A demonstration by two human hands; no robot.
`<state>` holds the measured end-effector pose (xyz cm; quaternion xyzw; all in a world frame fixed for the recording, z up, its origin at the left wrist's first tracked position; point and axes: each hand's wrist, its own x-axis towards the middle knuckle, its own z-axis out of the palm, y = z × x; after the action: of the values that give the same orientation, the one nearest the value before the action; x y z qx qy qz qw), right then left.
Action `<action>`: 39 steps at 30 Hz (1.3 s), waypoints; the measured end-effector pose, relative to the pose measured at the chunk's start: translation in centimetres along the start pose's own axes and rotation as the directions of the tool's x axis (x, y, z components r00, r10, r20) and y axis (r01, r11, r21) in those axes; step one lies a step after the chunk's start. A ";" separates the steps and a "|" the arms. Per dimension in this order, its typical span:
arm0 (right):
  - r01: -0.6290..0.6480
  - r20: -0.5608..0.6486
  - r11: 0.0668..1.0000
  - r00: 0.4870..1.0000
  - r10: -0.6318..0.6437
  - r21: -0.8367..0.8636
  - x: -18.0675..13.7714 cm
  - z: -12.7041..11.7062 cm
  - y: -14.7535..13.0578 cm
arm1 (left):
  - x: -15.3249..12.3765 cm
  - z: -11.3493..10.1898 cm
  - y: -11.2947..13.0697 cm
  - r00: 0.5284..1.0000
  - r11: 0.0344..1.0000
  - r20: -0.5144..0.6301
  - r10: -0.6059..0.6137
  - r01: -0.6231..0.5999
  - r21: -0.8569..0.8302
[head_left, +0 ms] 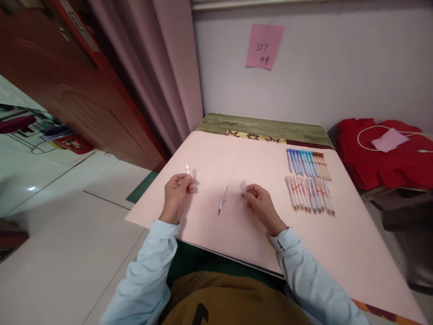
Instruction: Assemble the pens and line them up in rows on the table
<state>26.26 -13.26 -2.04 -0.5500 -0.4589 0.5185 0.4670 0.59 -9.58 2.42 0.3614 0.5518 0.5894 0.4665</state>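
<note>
My left hand [178,192] is closed over the left part of the pink sheet. A clear piece [187,168] and a thin whitish stick [198,176] jut from its fingers, both blurred. My right hand [259,198] pinches a short translucent piece, perhaps a pen part [244,185], its far end pointing up. Between the hands a slim white pen [222,201] lies on the sheet, its dark tip toward me. Right of my right hand lie a row of pens with pale barrels [309,196] and, behind it, a row of blue and brown pens [308,163].
A pink sheet [338,257] covers most of the table, whose green wooden top [270,125] shows at the back. A wall carries a pink note [264,46]. Red cloth [355,158] with a white cable lies at the right; a curtain [149,58] and wooden door [84,85] stand left.
</note>
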 end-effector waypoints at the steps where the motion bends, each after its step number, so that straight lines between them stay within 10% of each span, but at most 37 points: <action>1: 0.018 -0.017 1.000 1.000 -0.018 0.011 0.1 0.1 0.0 | -0.3 1.3 0.1 0.999 0.999 0.046 -0.020 0.022 -0.037; 8: 0.158 -0.237 0.987 0.959 -0.153 0.002 1.5 -0.5 1.0 | -0.5 11.9 -2.0 0.874 0.911 0.443 -0.200 0.332 -0.245; 15: 0.234 -0.341 0.969 0.907 -0.249 -0.085 1.9 -1.7 0.7 | 1.0 16.7 -4.7 0.865 0.806 0.455 -0.213 0.418 -0.418; 33: 0.241 -0.324 0.970 0.920 -0.221 0.020 2.2 -1.1 0.9 | 0.4 16.2 -4.2 0.897 0.827 0.410 -0.167 0.354 -0.437; 39: 0.227 -0.296 0.971 0.935 -0.197 0.071 1.9 -1.4 1.6 | 1.1 11.3 -1.2 0.971 0.903 0.239 -0.032 0.130 -0.409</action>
<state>27.77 -11.64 -3.86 -0.5414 -0.4152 0.4030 0.6100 11.04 -5.03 2.59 0.2935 0.3694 0.6295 0.6173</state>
